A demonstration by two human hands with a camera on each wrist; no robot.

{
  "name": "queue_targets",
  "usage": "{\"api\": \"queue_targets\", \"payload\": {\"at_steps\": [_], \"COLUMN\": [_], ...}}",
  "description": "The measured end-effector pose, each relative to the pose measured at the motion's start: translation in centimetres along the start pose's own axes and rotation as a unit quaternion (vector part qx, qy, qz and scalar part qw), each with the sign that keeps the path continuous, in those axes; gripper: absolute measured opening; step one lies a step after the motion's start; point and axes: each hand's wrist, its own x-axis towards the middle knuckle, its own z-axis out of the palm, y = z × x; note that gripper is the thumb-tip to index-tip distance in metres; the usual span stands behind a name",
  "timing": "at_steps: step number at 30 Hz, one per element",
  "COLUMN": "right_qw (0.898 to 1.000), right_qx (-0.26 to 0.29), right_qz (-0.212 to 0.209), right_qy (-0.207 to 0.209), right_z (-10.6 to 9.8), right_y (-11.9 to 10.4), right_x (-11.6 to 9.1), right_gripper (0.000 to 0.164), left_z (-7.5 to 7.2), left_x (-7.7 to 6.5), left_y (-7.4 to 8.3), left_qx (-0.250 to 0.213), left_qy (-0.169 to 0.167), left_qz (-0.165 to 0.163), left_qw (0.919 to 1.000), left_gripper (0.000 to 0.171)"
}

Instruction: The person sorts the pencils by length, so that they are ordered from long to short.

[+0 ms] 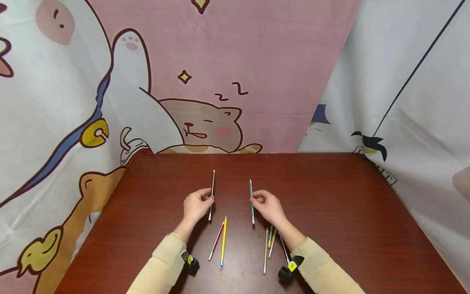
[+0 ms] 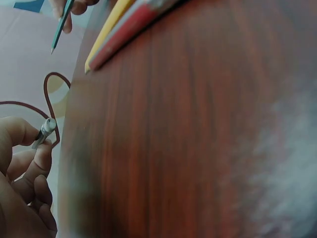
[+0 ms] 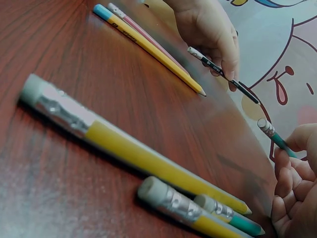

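In the head view my left hand (image 1: 196,205) pinches a black pencil (image 1: 213,183) between thumb and fingers, its point toward the far edge and its white eraser toward me. Across from it, my right hand (image 1: 269,208) pinches a green pencil (image 1: 251,190), held much the same way. Both pencils appear raised off the table. Between the forearms lie a red pencil (image 1: 216,242) and a yellow pencil (image 1: 223,241) with a blue end, their tips close together. By the right forearm rest two yellow pencils (image 3: 143,158), another green pencil (image 3: 240,222) and a thin dark pencil (image 1: 283,246), partly hidden.
The brown wooden table (image 1: 330,196) reaches back to a printed cloth (image 1: 279,73) with cartoon animals. Black wrist cameras (image 1: 191,264) sit on both sleeves, the right one close over the dark pencil.
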Motion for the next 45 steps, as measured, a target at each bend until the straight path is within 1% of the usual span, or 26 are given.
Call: {"api": "queue_targets", "payload": {"at_steps": [6,13,21,29,39,45], "right_qw": [1.0,1.0,1.0,1.0,1.0,1.0], "right_qx": [-0.006,-0.018,-0.017,-0.013,-0.014,-0.016], "right_qz": [0.01,0.014,0.019,0.016,0.002,0.003], "right_qy": [-0.002,-0.005,-0.006,-0.01,-0.003,0.0], "right_z": [0.4,1.0,1.8,2.5,3.5,4.4], "right_y": [-0.4,-0.7,-1.1,-1.6,-2.4,-2.7], "right_x": [0.4,1.0,1.8,2.3,3.1,3.5], "right_gripper": [0.022,0.021,0.017,0.018,0.018,0.019], "left_z": [-0.2,0.1,0.1,-0.5,-0.5,-0.3], "left_x": [0.7,1.7,2.5,2.6,2.8,2.7], "left_y": [-0.7,-1.2,-2.0,-2.5,-2.9,-3.2], "left_qx": [0.006,0.02,0.037,0.041,0.063,0.069], "left_qy": [-0.007,-0.015,-0.015,-0.013,-0.008,-0.002], "left_qz": [-0.023,-0.053,-0.073,-0.079,-0.078,-0.081], "left_qw": [0.9997,0.9983,0.9965,0.9959,0.9949,0.9944], "left_gripper": [0.03,0.031,0.032,0.032,0.031,0.029]}}
